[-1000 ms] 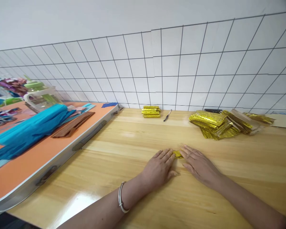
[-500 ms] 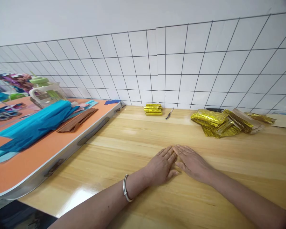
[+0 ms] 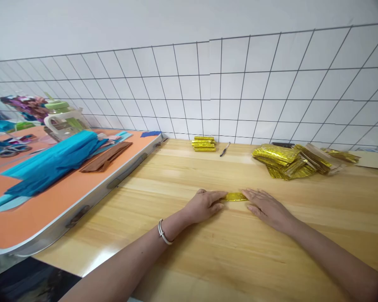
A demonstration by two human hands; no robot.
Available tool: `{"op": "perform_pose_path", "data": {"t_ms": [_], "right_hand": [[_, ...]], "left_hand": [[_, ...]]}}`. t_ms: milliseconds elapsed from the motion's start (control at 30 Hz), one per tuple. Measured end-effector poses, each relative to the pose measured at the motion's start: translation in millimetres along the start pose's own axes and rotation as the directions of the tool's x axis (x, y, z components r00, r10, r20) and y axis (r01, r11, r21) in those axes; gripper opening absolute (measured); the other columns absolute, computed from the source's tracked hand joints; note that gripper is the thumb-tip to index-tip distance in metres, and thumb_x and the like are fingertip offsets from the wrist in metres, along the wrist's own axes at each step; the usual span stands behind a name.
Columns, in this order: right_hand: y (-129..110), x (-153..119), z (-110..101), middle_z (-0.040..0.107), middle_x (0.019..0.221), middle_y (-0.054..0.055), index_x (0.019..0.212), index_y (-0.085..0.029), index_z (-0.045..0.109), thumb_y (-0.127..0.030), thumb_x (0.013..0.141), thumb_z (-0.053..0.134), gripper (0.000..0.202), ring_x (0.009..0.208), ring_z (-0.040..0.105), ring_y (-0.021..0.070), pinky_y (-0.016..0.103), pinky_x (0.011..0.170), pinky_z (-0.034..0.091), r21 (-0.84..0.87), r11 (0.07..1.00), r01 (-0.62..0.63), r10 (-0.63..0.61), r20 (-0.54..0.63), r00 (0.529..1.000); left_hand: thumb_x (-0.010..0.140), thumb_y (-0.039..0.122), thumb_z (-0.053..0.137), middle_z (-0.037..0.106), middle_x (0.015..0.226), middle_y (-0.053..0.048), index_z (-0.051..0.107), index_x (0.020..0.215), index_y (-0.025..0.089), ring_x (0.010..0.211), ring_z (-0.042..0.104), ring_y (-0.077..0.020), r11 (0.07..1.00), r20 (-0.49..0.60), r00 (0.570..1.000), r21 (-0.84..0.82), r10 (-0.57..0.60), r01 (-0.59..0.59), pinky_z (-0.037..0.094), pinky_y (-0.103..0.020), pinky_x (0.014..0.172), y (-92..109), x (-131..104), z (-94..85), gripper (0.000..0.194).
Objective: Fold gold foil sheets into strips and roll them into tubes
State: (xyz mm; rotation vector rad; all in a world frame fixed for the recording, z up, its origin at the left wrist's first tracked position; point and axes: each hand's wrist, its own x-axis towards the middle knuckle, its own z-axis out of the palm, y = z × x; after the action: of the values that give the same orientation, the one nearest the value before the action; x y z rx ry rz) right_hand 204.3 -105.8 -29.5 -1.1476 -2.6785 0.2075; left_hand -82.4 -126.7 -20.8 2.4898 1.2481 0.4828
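A narrow folded strip of shiny gold foil (image 3: 235, 196) lies flat on the wooden table between my two hands. My left hand (image 3: 205, 205), palm down, rests its outstretched fingers on the strip's left end, with the thumb apart on the wood. On the right end lie the straight fingers of my right hand (image 3: 265, 207), also flat, the thumb set apart. My fingertips cover both ends of the strip. Neither hand is closed round it.
Folded gold strips (image 3: 204, 144) and a pen (image 3: 225, 149) lie by the gridded wall. A loose pile of gold foil (image 3: 280, 159) sits back right. On the orange table (image 3: 66, 201) at left are blue material (image 3: 59, 157), brown material (image 3: 108, 157), scissors (image 3: 14, 150) and a clear jug (image 3: 64, 123).
My hands have moved apart, left hand to the left and right hand to the right. The gold foil strip, hidden under them before, now shows between them.
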Motion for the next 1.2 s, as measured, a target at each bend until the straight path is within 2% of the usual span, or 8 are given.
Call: {"op": "perform_pose_path", "data": {"t_ms": [133,267,400,633,733,833,1000,1200], "right_hand": [[4.8,-1.8,-1.5,0.046,0.137,0.007,0.140,-0.025,0.033,-0.042,0.091,0.038,0.052,0.125,0.042,0.0222,0.046,0.105,0.029,0.051,0.999,-0.016,0.019,-0.042,0.999],[12.7,6.7,1.3,0.056,0.127,0.008,0.136,-0.023,0.040,-0.039,0.086,0.048,0.053,0.115,0.050,0.0239,0.043,0.097,0.039,0.158,0.987,-0.009,0.029,-0.124,0.992],[20.2,17.8,6.2,0.059,0.121,0.008,0.133,-0.023,0.045,-0.037,0.081,0.054,0.054,0.110,0.052,0.0258,0.045,0.093,0.041,0.208,0.978,-0.020,0.058,-0.180,0.982],[23.3,22.6,8.9,0.059,0.121,0.008,0.132,-0.023,0.046,-0.034,0.079,0.057,0.055,0.109,0.053,0.0250,0.043,0.092,0.043,0.290,0.953,-0.081,0.150,-0.224,0.963],[22.5,21.5,8.3,0.059,0.119,0.009,0.131,-0.022,0.047,-0.034,0.080,0.057,0.054,0.107,0.055,0.0236,0.041,0.092,0.044,0.442,0.887,-0.134,0.247,-0.209,0.946],[20.1,20.4,6.4,0.063,0.112,0.007,0.133,-0.022,0.044,-0.037,0.081,0.056,0.055,0.098,0.059,0.0203,0.037,0.087,0.048,0.635,0.748,-0.193,0.355,-0.137,0.925],[13.5,19.3,1.3,0.065,0.098,0.003,0.130,-0.022,0.048,-0.040,0.077,0.059,0.057,0.083,0.061,0.0174,0.032,0.077,0.051,0.737,0.623,-0.263,0.413,-0.024,0.911],[3.9,18.2,0.9,0.064,0.095,0.002,0.129,-0.022,0.046,-0.039,0.079,0.059,0.054,0.078,0.060,0.0148,0.028,0.070,0.050,0.873,0.415,-0.257,0.391,0.084,0.917]], "left_hand": [[0.089,0.030,0.046,0.066,0.110,-0.002,0.049,0.127,0.025,0.095,0.062,-0.0169,0.991,-0.097,0.990,-0.091,-0.105,0.096,0.042,-0.030,0.089,-10.9,-0.5,2.2,0.039],[0.080,0.030,0.059,0.064,0.110,-0.003,0.050,0.126,0.022,0.101,0.057,-0.0196,0.992,-0.166,0.981,-0.097,-0.099,0.084,0.042,-0.032,0.091,-6.7,6.9,4.0,0.048],[0.077,0.031,0.064,0.064,0.106,-0.005,0.058,0.116,0.021,0.101,0.055,-0.0209,0.994,-0.155,0.986,-0.095,-0.058,0.044,0.041,-0.034,0.092,2.9,28.1,5.2,0.041],[0.084,0.029,0.051,0.065,0.086,-0.002,0.068,0.091,0.021,0.081,0.059,-0.0159,0.977,-0.131,0.984,-0.190,-0.125,0.099,0.046,-0.026,0.073,-1.7,64.7,10.7,0.020],[0.086,0.029,0.048,0.064,0.080,-0.002,0.067,0.087,0.019,0.075,0.058,-0.0145,0.963,-0.137,0.976,-0.234,-0.172,0.137,0.045,-0.024,0.068,-5.4,67.1,15.0,0.022],[0.087,0.031,0.046,0.062,0.076,-0.001,0.065,0.084,0.018,0.070,0.056,-0.0129,0.935,-0.138,0.966,-0.311,-0.220,0.168,0.043,-0.022,0.063,-5.6,62.7,17.1,0.023],[0.085,0.037,0.051,0.053,0.063,0.001,0.059,0.078,0.016,0.056,0.046,-0.0100,0.739,-0.099,0.928,-0.637,-0.360,0.219,0.037,-0.020,0.052,6.3,55.7,16.0,0.024],[0.079,0.041,0.060,0.052,0.068,0.001,0.058,0.084,0.016,0.060,0.046,-0.0096,0.495,-0.007,0.893,-0.834,-0.449,0.242,0.038,-0.020,0.055,23.9,54.7,14.3,0.026]]}}
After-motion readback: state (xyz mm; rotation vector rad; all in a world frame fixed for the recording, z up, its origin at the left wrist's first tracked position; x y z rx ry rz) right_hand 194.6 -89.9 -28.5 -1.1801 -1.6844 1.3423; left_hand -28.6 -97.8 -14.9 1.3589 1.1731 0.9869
